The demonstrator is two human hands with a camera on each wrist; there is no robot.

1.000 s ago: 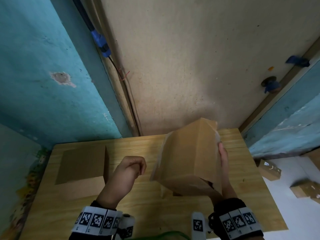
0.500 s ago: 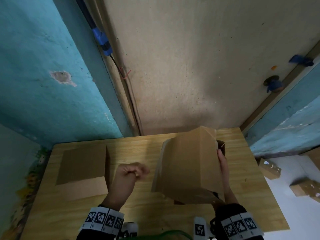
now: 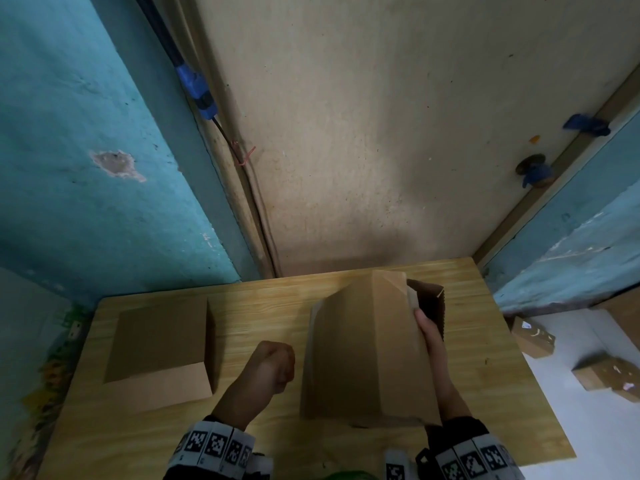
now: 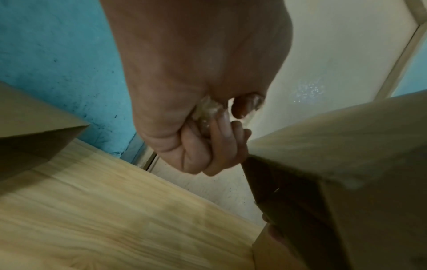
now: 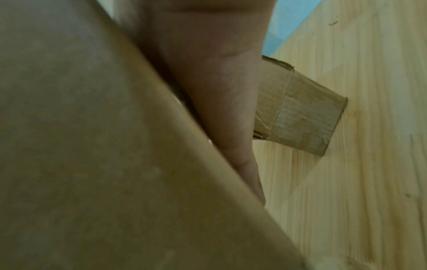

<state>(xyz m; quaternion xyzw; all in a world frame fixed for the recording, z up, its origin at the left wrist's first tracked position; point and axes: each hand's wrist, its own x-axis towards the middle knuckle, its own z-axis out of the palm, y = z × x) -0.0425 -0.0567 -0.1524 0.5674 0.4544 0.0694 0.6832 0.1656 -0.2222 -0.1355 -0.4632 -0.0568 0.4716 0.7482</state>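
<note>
Nearest us, marker-printed wristbands [image 3: 214,445] circle both wrists. Our left hand [image 3: 266,372] is balled into a fist just left of the cardboard box [image 3: 363,351], without touching it. The left wrist view shows its fingers [image 4: 221,142] curled round a clear crumpled wad [image 4: 208,111]. Our right hand [image 3: 431,344] grips the box along its right edge, one digit lying on the upper face and the rest hidden behind it. The box hangs tilted over the right half of the desk [image 3: 263,306] and hides the wood beneath, so we cannot tell whether its far end touches. It is plain brown and creased into a ridge on top, with one flap [image 3: 429,303] standing open at the far right corner. Well apart to the left, a closed second box [image 3: 159,344] lies flat on the desk. Past the desk's right edge, small cartons [image 3: 533,336] sit on the pale floor [image 3: 571,427]. Behind rise a blue wall [image 3: 86,168] and a beige board [image 3: 381,133].
</note>
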